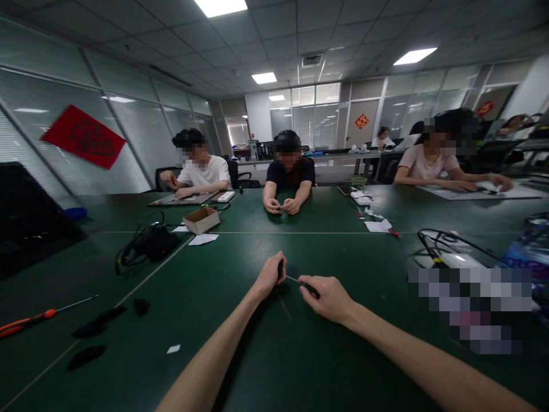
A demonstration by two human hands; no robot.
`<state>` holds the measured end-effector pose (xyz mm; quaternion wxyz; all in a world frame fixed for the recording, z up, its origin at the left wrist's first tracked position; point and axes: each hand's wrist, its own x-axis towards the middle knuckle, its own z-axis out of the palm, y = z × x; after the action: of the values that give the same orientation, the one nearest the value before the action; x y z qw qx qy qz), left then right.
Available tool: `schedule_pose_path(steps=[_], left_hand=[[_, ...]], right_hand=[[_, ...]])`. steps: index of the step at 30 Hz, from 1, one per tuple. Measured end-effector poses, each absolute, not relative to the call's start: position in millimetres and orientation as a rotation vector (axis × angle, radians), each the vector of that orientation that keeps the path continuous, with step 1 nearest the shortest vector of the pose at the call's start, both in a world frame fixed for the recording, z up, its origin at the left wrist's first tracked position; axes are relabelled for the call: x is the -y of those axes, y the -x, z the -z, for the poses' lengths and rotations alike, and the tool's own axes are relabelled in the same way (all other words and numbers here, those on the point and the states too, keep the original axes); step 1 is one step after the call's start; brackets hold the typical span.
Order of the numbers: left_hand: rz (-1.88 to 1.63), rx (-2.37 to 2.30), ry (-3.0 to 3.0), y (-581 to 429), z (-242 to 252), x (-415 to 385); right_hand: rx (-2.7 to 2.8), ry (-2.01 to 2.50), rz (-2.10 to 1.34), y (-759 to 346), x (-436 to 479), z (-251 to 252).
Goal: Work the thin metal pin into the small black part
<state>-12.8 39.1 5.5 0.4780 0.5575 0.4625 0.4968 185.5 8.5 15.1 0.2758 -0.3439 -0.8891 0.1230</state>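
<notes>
Above the middle of the green table (240, 355), my left hand (269, 276) is closed around a small black piece (280, 269), mostly hidden by the fingers. My right hand (329, 298) grips a screwdriver (310, 290) by its dark handle. Its thin metal shaft points left and reaches the black piece; whether the tip sits in a screw is too small to tell. On the left of the table lie several black pieces (86, 357) and an orange-and-black screwdriver (36, 320). A small white scrap (174, 349) is nearer my left forearm.
A cardboard box (201, 221) and a black cable bundle (156, 240) stand at the left. White papers (377, 226), a cabled white device (463, 261) and a plastic bottle (529, 252) are to the right. Across the table, a person (288, 177) holds something small; others sit on both sides.
</notes>
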Motion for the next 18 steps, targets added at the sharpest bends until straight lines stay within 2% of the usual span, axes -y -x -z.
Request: schedule_pose_path(steps=[18], left_hand=[[-1.305,-1.435,-1.460,7.2,-7.5,-38.7]], right_hand=[[2.461,1.032,-0.204,-181.2,-0.4,-12.7]])
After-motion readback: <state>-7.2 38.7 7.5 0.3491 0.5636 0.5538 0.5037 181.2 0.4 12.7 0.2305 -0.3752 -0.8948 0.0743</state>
